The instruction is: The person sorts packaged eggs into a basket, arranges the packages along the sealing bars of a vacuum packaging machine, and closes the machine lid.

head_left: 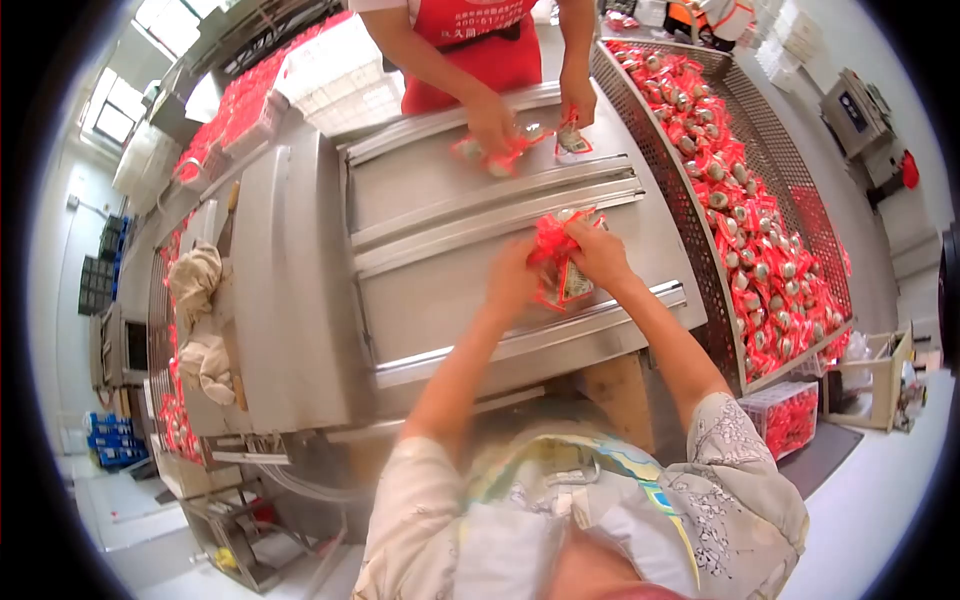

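Both my hands are over the right part of a steel machine bed with metal bars across it. My left hand, slightly blurred, is closed on the left side of a bunch of red-and-clear plastic packets. My right hand pinches the bunch from the right, with its fingers on the upper packets. A printed packet hangs just below my fingers, near the front bar. How many packets are in the bunch I cannot tell.
Across the bed, a co-worker in a red apron handles similar packets with both hands. A perforated metal bin full of packets stands at the right. At the left are the machine's raised steel cover and cloth gloves.
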The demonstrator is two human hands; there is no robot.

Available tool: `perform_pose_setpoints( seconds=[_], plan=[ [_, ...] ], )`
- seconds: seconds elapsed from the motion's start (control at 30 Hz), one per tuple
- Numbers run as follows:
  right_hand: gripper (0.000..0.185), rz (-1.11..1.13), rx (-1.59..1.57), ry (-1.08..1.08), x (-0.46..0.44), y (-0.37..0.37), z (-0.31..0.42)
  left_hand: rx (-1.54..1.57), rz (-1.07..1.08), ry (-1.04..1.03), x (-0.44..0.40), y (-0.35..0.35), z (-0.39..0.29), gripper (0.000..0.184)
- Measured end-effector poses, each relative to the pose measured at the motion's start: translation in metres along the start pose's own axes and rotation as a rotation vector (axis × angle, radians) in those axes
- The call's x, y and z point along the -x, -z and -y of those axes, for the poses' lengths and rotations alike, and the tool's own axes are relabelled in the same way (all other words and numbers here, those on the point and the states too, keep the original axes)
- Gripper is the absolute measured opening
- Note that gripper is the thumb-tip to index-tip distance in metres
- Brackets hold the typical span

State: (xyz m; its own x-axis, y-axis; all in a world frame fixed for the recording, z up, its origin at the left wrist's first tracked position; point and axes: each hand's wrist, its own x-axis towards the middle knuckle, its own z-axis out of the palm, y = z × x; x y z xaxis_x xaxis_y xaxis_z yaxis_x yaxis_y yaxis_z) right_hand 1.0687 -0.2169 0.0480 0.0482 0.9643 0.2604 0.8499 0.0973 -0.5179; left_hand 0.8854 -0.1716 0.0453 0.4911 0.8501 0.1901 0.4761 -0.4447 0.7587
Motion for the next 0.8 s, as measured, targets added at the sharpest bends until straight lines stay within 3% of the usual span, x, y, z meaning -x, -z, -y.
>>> perform_pose_setpoints(
  seconds=[0.07, 0.13, 0.2, 0.33, 0.43, 0.53, 0.63, 0.73, 0.8],
  plan=[
    [0.035, 0.058, -0.008, -0.043, -0.004, -0.011, -0.022, -0.077, -0.089, 0.02, -0.003, -0.012, 0.009, 0.034],
    [0.046, -0.043, -0.142, 0.019, -0.01, -0.011, -0.026, -0.153, -0.217, 0.064, -0.008, -0.013, 0.008, 0.042],
    [0.056, -0.116, -0.112, 0.011, -0.015, -0.017, -0.025, -0.192, -0.198, 0.2, -0.01, -0.005, 0.009, 0.073],
    [0.075, -0.187, -0.248, -0.002, -0.013, -0.023, -0.023, -0.172, -0.207, 0.347, 0.002, 0.004, 0.02, 0.104],
    [0.083, -0.303, -0.308, 0.205, 0.001, -0.034, -0.031, 0.028, -0.328, 0.234, 0.024, -0.001, 0.038, 0.087],
    [0.086, -0.316, -0.243, 0.197, 0.028, -0.028, -0.034, 0.374, -0.288, 0.293, 0.042, -0.001, 0.071, 0.066],
    [0.082, -0.369, -0.201, 0.051, 0.041, -0.023, -0.033, 0.541, -0.391, 0.223, 0.053, -0.006, 0.09, 0.044],
    [0.066, -0.422, -0.213, -0.049, 0.041, -0.022, -0.024, 0.407, -0.198, 0.348, 0.058, -0.008, 0.098, 0.04],
    [0.059, -0.45, -0.24, -0.133, 0.041, -0.024, -0.016, 0.451, -0.213, 0.422, 0.056, -0.008, 0.101, 0.019]
  ],
)
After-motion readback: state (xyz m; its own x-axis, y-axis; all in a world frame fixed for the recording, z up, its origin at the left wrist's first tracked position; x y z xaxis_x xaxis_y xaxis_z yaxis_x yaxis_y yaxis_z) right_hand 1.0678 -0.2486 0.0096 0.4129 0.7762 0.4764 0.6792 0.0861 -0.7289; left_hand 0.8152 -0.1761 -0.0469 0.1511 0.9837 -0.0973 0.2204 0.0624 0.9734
